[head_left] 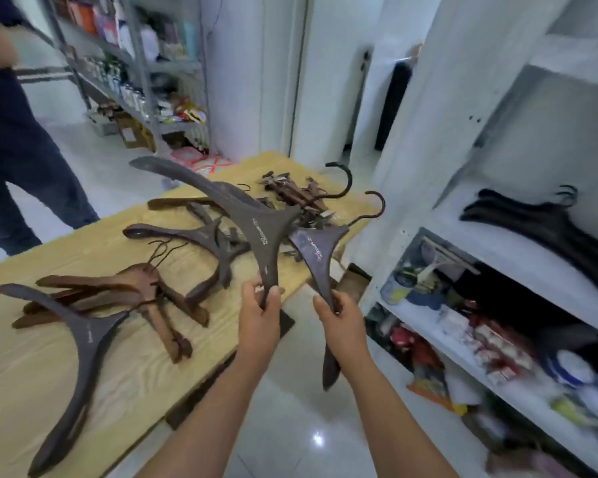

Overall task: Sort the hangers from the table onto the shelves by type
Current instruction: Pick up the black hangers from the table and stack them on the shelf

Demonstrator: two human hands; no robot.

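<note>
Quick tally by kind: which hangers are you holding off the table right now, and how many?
Dark wide-shouldered hangers: 2, one in the left hand, one in the right hand.
Reddish wooden hangers: 0 held, piled on the table.
Clip hangers: 0 held, on the table.
Total held: 2.

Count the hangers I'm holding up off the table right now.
2: a dark wide hanger gripped by the left hand, a second hanger gripped by the right hand. None looks hidden.

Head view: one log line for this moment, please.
left hand: grips wide dark hanger | right hand: grips second dark hanger | table: brown hangers lying | shelf: black hangers stacked
</note>
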